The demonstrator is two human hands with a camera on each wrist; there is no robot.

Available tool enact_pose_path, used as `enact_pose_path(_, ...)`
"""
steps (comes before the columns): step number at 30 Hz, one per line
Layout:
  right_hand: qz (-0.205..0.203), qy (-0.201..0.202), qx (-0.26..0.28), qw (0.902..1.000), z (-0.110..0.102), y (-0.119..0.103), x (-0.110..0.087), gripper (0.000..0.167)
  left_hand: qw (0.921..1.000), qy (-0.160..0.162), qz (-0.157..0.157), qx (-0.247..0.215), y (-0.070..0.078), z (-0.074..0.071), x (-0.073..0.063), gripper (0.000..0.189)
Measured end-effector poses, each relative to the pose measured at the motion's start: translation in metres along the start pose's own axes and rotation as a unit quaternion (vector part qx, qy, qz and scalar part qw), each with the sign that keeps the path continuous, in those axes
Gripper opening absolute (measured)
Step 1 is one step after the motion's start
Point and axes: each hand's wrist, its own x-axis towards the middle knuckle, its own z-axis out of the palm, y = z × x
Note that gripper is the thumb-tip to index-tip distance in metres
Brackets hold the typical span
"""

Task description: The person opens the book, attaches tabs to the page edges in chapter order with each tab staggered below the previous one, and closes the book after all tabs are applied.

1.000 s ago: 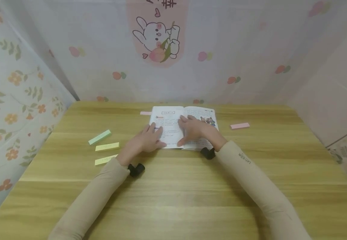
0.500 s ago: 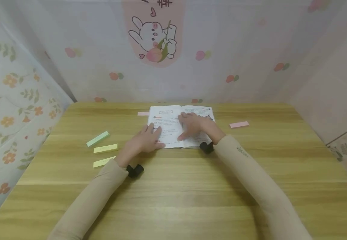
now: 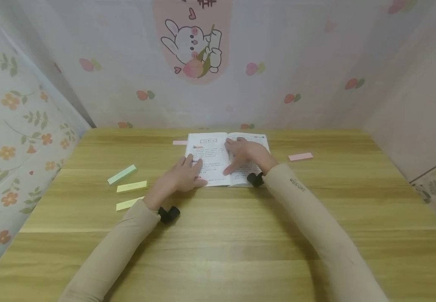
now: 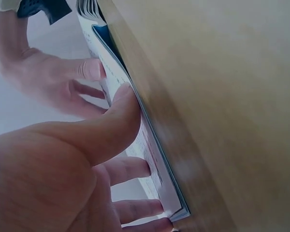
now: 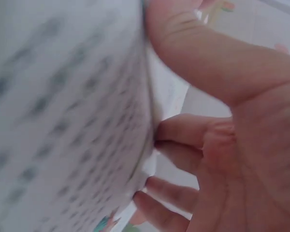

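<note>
An open book (image 3: 215, 156) with printed pages lies flat on the wooden table. Its left page rests under my left hand (image 3: 180, 175), whose spread fingers and thumb touch the page near the lower left corner. In the left wrist view the left thumb (image 4: 123, 113) lies on the page close to the book's bottom edge. My right hand (image 3: 245, 152) is over the right page, fingertips and thumb pressing along the centre fold. Seen from the right wrist, the right fingers (image 5: 176, 135) touch the fold while the printed page (image 5: 82, 116) bulges up beside them.
Left of the book lie a green paper strip (image 3: 122, 174) and two yellow strips (image 3: 132, 186). One pink strip (image 3: 179, 142) shows at the book's left edge, another pink strip (image 3: 300, 157) to its right. A patterned curtain (image 3: 263, 96) hangs behind the table (image 3: 218, 243).
My right hand has arched higher, its wrist and forearm shifting slightly left and up the page along the fold. The left hand stays in place on the left page.
</note>
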Motion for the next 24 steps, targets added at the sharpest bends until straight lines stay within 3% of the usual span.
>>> enact_pose_path(4, 0.033, -0.002, -0.016, 0.9993, -0.006, -0.010, 0.003, 0.117, 1.0000, -0.001, 0.000, -0.009, 0.000, 0.001, 0.000, 0.078)
enact_pose_path(8, 0.040, -0.008, -0.022, 0.9989, -0.010, -0.016, 0.010, 0.119, 1.0000, 0.000, 0.001, -0.010, -0.001, 0.003, -0.001, 0.077)
enact_pose_path(13, 0.017, -0.022, -0.044, 0.9986, -0.010, -0.009, 0.019, 0.122, 1.0000, 0.000, -0.001, -0.002, -0.001, 0.005, -0.001, 0.077)
enact_pose_path(24, -0.019, -0.006, 0.019, 0.9996, -0.007, 0.008, 0.019, 0.121, 1.0000, -0.002, -0.002, -0.002, -0.001, -0.001, -0.003, 0.078)
